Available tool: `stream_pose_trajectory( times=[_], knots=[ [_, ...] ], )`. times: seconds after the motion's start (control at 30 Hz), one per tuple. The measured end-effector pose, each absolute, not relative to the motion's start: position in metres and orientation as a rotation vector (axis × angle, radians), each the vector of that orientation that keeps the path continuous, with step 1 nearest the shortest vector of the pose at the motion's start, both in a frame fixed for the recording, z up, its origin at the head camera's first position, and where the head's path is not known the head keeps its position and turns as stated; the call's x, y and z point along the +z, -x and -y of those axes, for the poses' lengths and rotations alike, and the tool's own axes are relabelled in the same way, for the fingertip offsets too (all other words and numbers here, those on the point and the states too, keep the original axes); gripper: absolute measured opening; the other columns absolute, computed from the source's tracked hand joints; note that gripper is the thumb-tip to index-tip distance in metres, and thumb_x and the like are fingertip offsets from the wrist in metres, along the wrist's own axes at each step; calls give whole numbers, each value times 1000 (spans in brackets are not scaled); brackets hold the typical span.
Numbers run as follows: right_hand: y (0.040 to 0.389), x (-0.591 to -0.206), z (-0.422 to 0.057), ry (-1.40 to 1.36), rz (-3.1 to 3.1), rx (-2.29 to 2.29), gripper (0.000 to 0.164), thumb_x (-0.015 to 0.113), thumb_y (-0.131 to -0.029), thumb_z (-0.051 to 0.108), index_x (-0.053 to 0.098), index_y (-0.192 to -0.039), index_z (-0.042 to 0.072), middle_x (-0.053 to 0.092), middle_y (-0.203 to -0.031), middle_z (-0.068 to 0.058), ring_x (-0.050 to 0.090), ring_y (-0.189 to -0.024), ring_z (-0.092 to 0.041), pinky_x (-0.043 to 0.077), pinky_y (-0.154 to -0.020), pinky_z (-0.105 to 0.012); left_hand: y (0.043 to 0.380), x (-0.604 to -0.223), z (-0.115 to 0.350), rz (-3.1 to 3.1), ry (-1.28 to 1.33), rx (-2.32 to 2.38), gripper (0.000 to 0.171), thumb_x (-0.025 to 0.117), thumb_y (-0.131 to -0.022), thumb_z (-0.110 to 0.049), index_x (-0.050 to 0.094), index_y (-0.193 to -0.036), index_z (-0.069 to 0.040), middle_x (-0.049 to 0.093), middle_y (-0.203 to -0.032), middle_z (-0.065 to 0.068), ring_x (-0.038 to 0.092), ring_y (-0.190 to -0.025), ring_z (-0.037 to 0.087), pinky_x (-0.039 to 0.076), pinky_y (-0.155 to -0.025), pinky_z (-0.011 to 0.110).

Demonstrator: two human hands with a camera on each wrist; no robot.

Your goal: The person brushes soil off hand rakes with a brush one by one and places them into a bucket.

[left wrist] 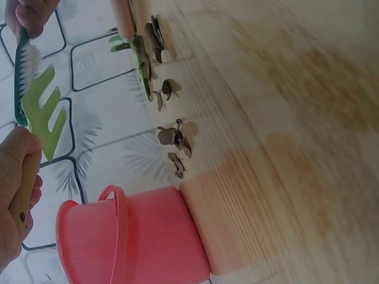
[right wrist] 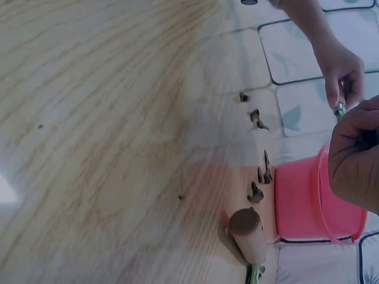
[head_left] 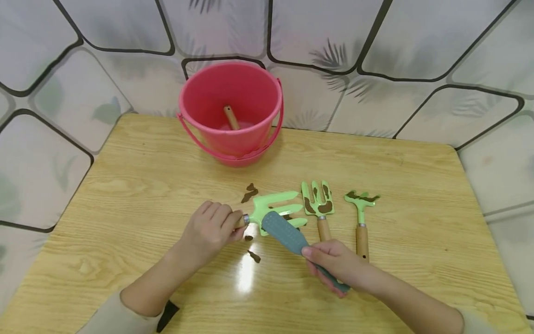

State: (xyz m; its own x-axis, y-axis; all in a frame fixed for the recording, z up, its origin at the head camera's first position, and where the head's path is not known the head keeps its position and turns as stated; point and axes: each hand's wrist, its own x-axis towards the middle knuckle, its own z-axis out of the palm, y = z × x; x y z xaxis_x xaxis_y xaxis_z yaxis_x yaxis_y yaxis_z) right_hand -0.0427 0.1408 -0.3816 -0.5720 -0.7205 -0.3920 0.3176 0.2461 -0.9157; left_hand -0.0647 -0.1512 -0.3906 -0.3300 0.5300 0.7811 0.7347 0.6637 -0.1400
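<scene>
My left hand (head_left: 212, 227) grips the wooden handle of a green garden fork (head_left: 260, 208), raised above the table with its prongs pointing right. A grey-green brush (head_left: 285, 233) is held in my right hand (head_left: 335, 264), thumb on top of its handle. In the left wrist view the white bristles (left wrist: 32, 66) of the brush face the fork's prongs and overlap them. To the right lie a second green fork (head_left: 319, 204) and a small green rake (head_left: 361, 204), both with wooden handles and brown patches on their heads.
A pink bucket (head_left: 233, 146) stands at the back, its handle hanging in front. Inside it leans a wooden tool handle (head_left: 231, 118). Several brown clumps (head_left: 249, 194) lie on the wooden table (head_left: 125, 185) around the held fork. A patterned wall (head_left: 300, 97) rises behind the table.
</scene>
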Motion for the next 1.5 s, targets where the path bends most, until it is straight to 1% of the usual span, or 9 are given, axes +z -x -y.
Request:
stream_pose_trajectory(
  times=[0.17,0.3,0.53,0.63,0.87,1.1,1.23,1.33,1.5],
  knots=[
    [39,-383,-132,309,-1670,-1487,54,41,-102,33,44,-79,-15,43,-44,4,40,-32,-3,31,-27,-18,63,-394,150,2035,999,-260,32,47,-98,-17,64,-79,2,54,-67,7,50,-55,19,47,-51,28],
    [37,-381,-124,224,-1687,-1512,55,42,-101,35,45,-80,-16,45,-45,4,40,-32,-4,32,-29,-18,62,-399,147,2059,1025,-225,32,45,-97,-17,64,-78,0,56,-67,5,51,-55,17,48,-52,27],
    [57,-369,-110,-87,-1651,-1604,41,42,-100,38,51,-76,5,46,-46,5,41,-32,-5,34,-30,-17,53,-402,134,2033,1108,-224,31,47,-95,-19,67,-79,-1,58,-67,3,55,-58,16,50,-53,26],
    [66,-358,-116,-144,-1581,-1676,39,41,-101,36,50,-75,8,43,-46,7,41,-32,-3,33,-30,-15,52,-401,131,2044,1105,-241,30,48,-95,-19,67,-80,-1,58,-68,4,55,-59,16,49,-54,25],
    [60,-343,-143,-9,-1535,-1714,40,43,-100,39,50,-74,10,43,-46,8,41,-34,-3,32,-31,-16,57,-400,135,2066,1068,-282,31,46,-96,-18,66,-79,0,57,-67,5,53,-57,16,48,-53,25],
    [39,-352,-161,185,-1415,-1686,40,38,-103,29,49,-74,4,48,-48,8,42,-34,-1,24,-26,-24,61,-398,138,2102,1032,-313,26,49,-94,-17,63,-79,0,55,-68,5,52,-56,17,47,-51,26],
    [28,-358,-167,264,-1383,-1657,46,35,-104,23,41,-74,-12,33,-40,-12,43,-34,0,21,-23,-25,64,-396,139,2106,1004,-327,30,47,-97,-19,63,-80,1,55,-68,6,53,-57,18,48,-52,27],
    [23,-361,-167,294,-1404,-1637,48,35,-104,22,37,-79,-19,24,-47,-30,42,-34,-1,22,-22,-25,65,-394,140,2111,987,-317,32,46,-97,-19,63,-79,1,54,-68,6,53,-57,18,48,-52,28],
    [22,-363,-161,313,-1448,-1609,47,36,-104,24,38,-79,-16,25,-45,-25,40,-34,-1,25,-24,-22,65,-393,138,2086,978,-272,31,48,-96,-20,63,-78,1,52,-67,5,52,-56,17,48,-52,27]
  ],
)
